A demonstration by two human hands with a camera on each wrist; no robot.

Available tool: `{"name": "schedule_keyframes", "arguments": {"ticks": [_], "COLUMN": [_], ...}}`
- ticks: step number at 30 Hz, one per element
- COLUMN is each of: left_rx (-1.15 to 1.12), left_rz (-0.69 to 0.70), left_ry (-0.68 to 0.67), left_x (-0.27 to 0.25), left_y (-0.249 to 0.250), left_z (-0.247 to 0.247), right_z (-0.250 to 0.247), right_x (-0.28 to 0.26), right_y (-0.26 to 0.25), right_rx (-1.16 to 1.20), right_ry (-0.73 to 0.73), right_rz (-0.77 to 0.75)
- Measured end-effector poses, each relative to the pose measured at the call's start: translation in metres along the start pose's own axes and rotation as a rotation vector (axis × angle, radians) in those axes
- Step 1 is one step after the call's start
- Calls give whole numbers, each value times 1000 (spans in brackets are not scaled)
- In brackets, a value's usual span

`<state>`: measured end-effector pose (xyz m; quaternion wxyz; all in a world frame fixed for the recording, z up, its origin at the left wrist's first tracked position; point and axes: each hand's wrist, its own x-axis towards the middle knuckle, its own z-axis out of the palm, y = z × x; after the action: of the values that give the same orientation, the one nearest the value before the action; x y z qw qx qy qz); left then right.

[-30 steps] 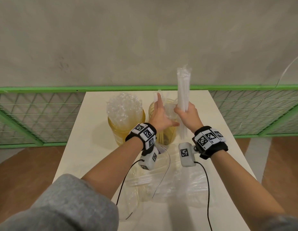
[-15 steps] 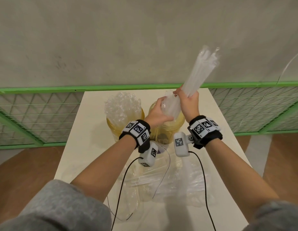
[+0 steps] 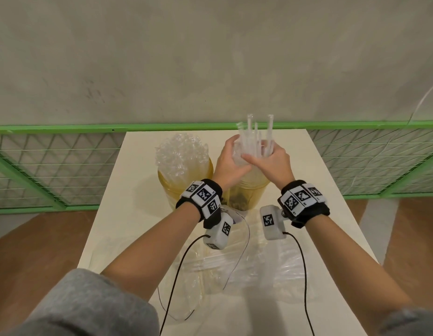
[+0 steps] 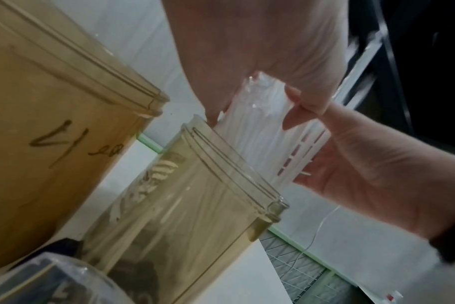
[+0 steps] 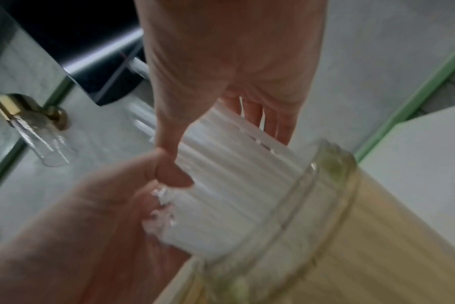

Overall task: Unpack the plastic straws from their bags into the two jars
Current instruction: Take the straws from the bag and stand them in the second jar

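Toward the far edge of the cream rectangular tabletop (image 3: 142,214), on its left side, stands a translucent amber plastic jar (image 3: 173,183) (image 4: 39,127), packed full with clear plastic straws (image 3: 181,154) whose open ends rise above its rim. Dark handwriting runs across the wall of this jar in the left wrist view.

Just beside it to the right stands a second translucent amber plastic jar (image 3: 247,192) (image 4: 195,205) (image 5: 351,236), its ridged mouth open. Both hands meet directly above that mouth around a bundle of translucent white plastic straws (image 3: 255,141) (image 4: 262,127) (image 5: 234,174). The bundle stands roughly upright, its lower part passing down through the mouth into the jar, its upper ends fanning a little and standing at uneven heights above the hands.

The left hand (image 3: 228,163) (image 5: 91,216) cups the left side of the bundle with fingers curled round it, and a bit of crinkled clear film shows against its palm in the right wrist view. The right hand (image 3: 271,163) (image 4: 364,174) grips the bundle from the right, the thumb reaching across the front toward the left hand and the fingers (image 5: 273,119) wrapped round the back.

On the near half of the tabletop, below the wrists, lie flattened clear plastic bags (image 3: 259,267), crumpled and overlapping; whether they hold anything cannot be told. Thin black cables (image 3: 304,275) run from the wrist cameras across them toward the near edge.

Beyond the far edge runs a green-framed wire mesh fence (image 3: 53,161).
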<state>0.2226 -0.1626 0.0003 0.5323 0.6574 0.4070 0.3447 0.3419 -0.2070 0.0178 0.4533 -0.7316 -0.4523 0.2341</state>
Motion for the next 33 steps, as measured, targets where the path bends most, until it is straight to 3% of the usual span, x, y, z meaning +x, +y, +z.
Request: {"name": "schedule_keyframes", "arguments": {"ticks": [5,8,10,14,22,28,33], "left_rx": [-71,-55,33,180,212,147,241], "left_rz": [25,13,13,-16,-49,-125,-132], "left_ry": [66,18,-39,-68,70,63,64], "left_x": [-4,-5,-6,-5,10,17,20], "left_y": [2,3,0,-15,-15,-12,-7], "left_z": [2,2,4,8,18,19,14], "right_z": [-28,-22,-9,10,23,17,15], "right_x": [11,21,29,36,31,13,4], "right_y": [-15,-19,-14,-1,12,15,26], "right_rx": [59,121,131,237,376,550,409], "right_ry": [-100,57,66,-139,-316,-202,-338], "right_rz": [-125,-221,-146,141,142,-23,-136]}}
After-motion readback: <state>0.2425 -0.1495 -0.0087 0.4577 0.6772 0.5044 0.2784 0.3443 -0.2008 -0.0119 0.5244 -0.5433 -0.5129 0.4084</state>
